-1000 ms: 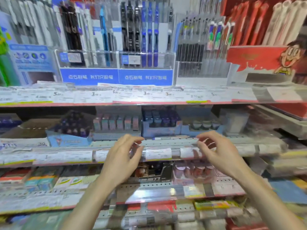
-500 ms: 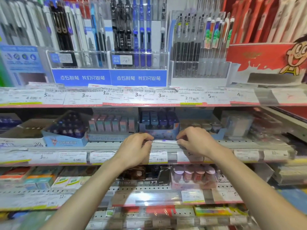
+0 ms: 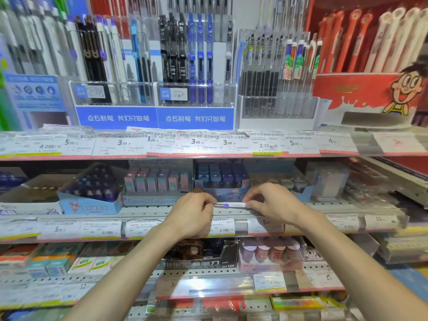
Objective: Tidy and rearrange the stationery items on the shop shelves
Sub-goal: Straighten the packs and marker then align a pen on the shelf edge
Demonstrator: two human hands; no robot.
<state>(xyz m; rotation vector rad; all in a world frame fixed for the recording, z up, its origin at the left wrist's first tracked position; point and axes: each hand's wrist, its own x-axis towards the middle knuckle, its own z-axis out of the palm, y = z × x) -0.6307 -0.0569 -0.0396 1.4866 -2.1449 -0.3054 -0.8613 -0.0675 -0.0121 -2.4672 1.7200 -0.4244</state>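
Both forearms reach in from below. The left hand (image 3: pixel 192 210) and the right hand (image 3: pixel 269 202) each pinch one end of a loose pen (image 3: pixel 229 205), which lies level on the front lip of the middle shelf (image 3: pixel 324 207), likely a stray being lifted out. Just beyond the fingers stands a blue display box (image 3: pixel 222 181) of erasers. Above the hands, pen racks (image 3: pixel 194 66) wait, probably where it belongs.

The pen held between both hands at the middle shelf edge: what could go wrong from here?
1. Each hand, left hand and right hand, pinches only one end of the thin pen, so it may slip and fall onto the lower shelves.
2. The knuckles are close to the blue display box; they may push it backward.
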